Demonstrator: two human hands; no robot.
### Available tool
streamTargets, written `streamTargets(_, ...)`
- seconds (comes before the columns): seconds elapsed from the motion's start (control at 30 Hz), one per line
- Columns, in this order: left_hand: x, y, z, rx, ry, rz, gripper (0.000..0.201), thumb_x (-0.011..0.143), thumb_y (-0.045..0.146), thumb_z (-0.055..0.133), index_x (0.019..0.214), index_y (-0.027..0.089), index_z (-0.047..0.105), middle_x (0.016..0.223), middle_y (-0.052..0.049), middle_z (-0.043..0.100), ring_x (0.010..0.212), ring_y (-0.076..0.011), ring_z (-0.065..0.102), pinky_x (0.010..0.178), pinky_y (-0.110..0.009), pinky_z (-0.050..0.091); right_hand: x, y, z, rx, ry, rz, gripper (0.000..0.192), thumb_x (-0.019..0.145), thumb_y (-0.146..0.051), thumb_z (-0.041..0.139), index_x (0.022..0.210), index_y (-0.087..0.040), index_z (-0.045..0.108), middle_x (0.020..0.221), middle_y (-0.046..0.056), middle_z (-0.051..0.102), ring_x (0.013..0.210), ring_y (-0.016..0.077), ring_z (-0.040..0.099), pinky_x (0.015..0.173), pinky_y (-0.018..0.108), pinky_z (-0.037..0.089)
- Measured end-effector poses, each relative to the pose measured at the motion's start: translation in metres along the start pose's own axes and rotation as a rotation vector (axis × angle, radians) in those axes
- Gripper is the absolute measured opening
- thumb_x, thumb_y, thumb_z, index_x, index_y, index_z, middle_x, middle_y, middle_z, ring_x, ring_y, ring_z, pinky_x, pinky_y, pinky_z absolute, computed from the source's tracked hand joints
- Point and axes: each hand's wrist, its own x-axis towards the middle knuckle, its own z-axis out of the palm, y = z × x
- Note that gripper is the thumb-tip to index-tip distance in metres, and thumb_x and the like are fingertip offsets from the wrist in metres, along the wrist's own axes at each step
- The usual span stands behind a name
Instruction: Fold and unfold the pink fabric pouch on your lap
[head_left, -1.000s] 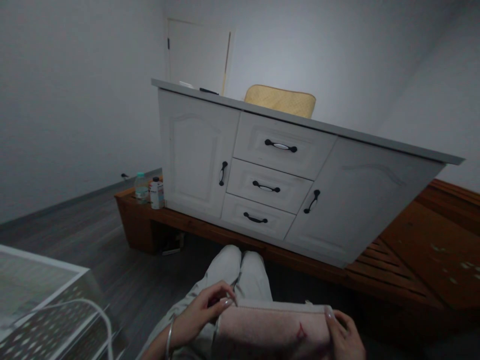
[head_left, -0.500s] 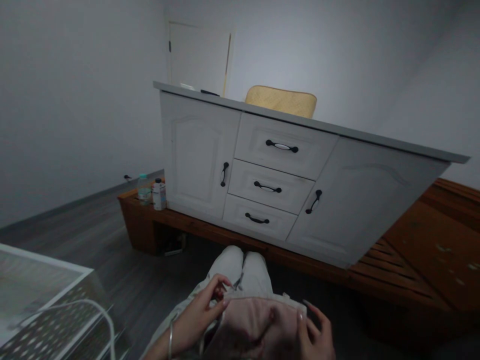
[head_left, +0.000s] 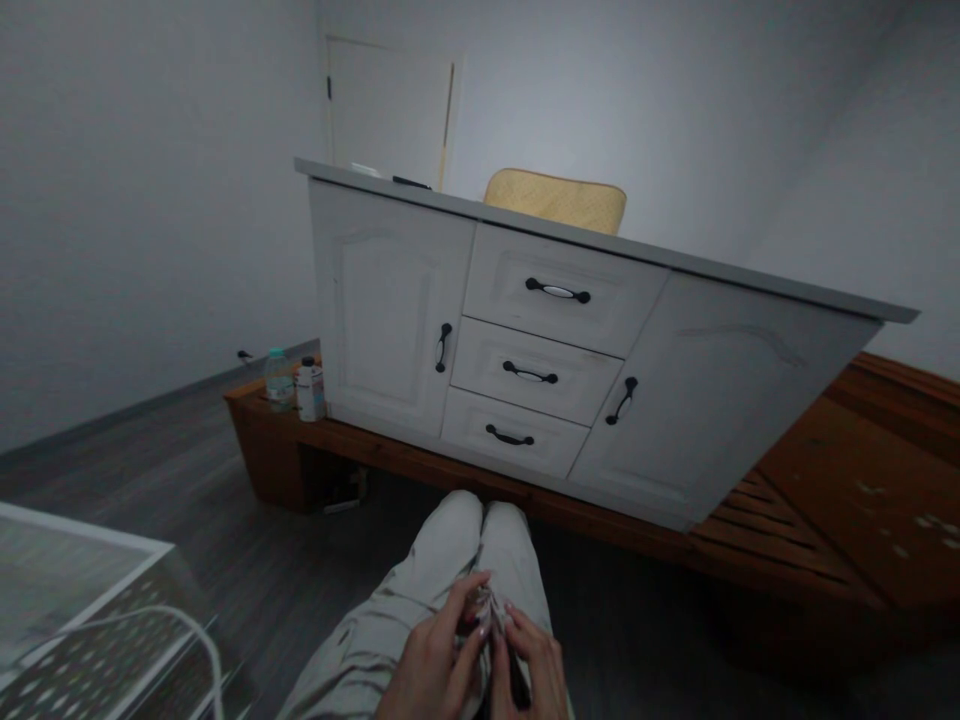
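Close together over my lap, my left hand (head_left: 439,655) and my right hand (head_left: 531,655) pinch a bunched cloth (head_left: 489,606) between thumbs and fingertips. Only its gathered pale edge shows; my hands hide most of the rest. A dark strip (head_left: 519,685) shows beneath my right hand, but I cannot tell what it is. Below the hands lie my legs in light trousers (head_left: 442,545).
Ahead stands a white cabinet (head_left: 390,310) on a brown wooden bench (head_left: 270,440). A clear bottle (head_left: 280,382) and a white bottle (head_left: 310,390) stand on the bench's left end. At lower left, a white cable (head_left: 187,620) hangs over a white-framed table (head_left: 97,535).
My hands have come together from either side of the spread pink cloth. Its pale edge is now gathered between them, and the pink face is out of sight. The view has shifted slightly.
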Motion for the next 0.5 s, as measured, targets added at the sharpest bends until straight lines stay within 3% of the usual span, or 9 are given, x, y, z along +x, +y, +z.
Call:
streamTargets(0.17,-0.0027,-0.0073,0.0072,0.040,-0.021,0.059,0.045,0.099,0.029,0.031,0.144,0.025,0.036,0.135,-0.010,0.066,0.114,-0.0135,0.067,0.101,-0.024,0.048,-0.0005,0.0011,-0.0043,-0.031,-0.030,-0.050,0.013,0.090,-0.022,0.062,0.098,-0.022,0.073,0.093,0.006,0.077,0.088,0.0202,0.071,0.076,0.033,0.058)
streamTargets(0.5,-0.0045,-0.0093,0.0086,-0.085,0.009,-0.017,0.046,0.099,0.031,0.031,0.144,0.021,0.024,0.117,-0.010,0.072,0.104,-0.0151,0.069,0.093,-0.027,0.048,-0.0080,0.0068,-0.0040,-0.056,-0.090,-0.153,0.019,0.093,-0.019,0.056,0.103,-0.022,0.072,0.097,0.007,0.077,0.091,0.0212,0.073,0.076,0.033,0.060)
